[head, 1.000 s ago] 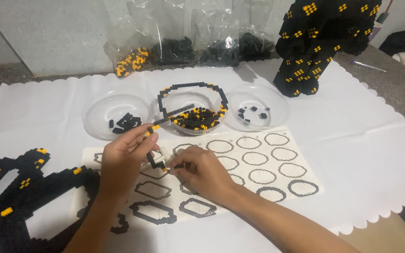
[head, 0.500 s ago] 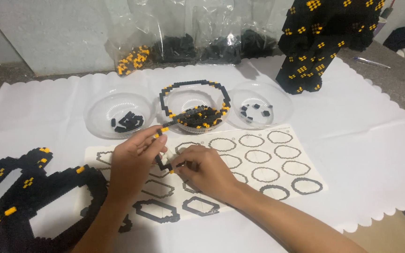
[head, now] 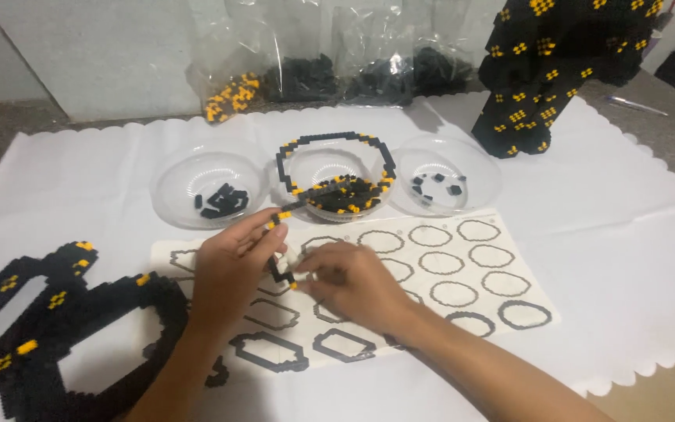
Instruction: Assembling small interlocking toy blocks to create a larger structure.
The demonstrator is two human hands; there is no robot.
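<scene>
Two hands, left hand (head: 232, 270) and right hand (head: 349, 281), pinched on black-and-yellow brick chain (head: 281, 270). Best kept flat over white template sheet (head: 462, 266), pressed gently.

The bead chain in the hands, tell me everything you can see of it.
The bead chain looks like small plastic blocks, black with yellow ones spaced along it. Its far part forms an angular loop lying over the middle bowl. A loose end runs down to the left hand and right hand, which pinch a bent black section above the template sheet.
</scene>
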